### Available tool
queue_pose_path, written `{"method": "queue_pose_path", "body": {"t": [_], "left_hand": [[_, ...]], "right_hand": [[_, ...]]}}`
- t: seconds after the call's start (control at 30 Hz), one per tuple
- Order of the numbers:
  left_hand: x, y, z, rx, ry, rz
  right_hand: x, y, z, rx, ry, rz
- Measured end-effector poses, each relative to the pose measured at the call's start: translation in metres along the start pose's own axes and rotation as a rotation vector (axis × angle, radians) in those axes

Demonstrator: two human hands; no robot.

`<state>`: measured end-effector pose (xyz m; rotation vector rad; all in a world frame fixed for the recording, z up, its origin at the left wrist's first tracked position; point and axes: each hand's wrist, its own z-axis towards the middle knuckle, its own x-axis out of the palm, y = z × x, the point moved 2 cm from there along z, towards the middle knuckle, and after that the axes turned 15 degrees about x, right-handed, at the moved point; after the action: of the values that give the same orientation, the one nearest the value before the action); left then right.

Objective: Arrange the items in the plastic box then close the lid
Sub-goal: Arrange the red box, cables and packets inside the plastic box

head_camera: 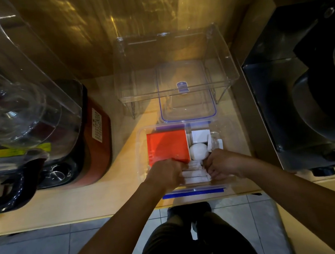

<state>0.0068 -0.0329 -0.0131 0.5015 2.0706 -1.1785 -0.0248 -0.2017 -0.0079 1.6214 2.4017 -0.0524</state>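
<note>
A clear plastic box (141,136) with blue clips stands at the counter's front edge. Inside lie an orange-red packet (167,146) on the left, a white round object (198,151) in the middle and white cards (201,136) at the back right. A stack of white paper packets (194,175) sits at the near end. My left hand (166,173) and my right hand (222,163) grip that stack from either side, inside the box. The clear lid (186,101) with a blue rim lies flat just behind the box.
A clear acrylic stand (169,57) straddles the lid's far part. A red blender base (98,143) with a clear jug (22,97) fills the left. A black machine (302,89) stands at the right. Tiled floor (52,248) lies below the counter edge.
</note>
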Motion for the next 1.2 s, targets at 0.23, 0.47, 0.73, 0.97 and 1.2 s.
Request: {"method": "queue_pose_path", "body": {"t": [0.23, 0.47, 0.73, 0.97, 1.2], "left_hand": [[0.007, 0.0, -0.006, -0.045, -0.032, 0.024], [0.005, 0.003, -0.013, -0.066, -0.069, -0.007], [0.003, -0.002, -0.011, -0.06, -0.108, 0.006], [0.002, -0.008, -0.015, -0.103, -0.162, 0.056], [0.003, -0.008, -0.014, -0.127, -0.137, 0.052]], "right_hand": [[0.015, 0.008, -0.001, -0.06, -0.082, -0.098], [0.006, -0.002, -0.003, -0.151, -0.125, -0.163], [0.007, -0.005, -0.013, -0.213, -0.034, -0.289], [0.004, -0.005, -0.008, -0.188, -0.075, -0.356], [0.01, -0.002, -0.003, -0.188, -0.172, -0.442]]}}
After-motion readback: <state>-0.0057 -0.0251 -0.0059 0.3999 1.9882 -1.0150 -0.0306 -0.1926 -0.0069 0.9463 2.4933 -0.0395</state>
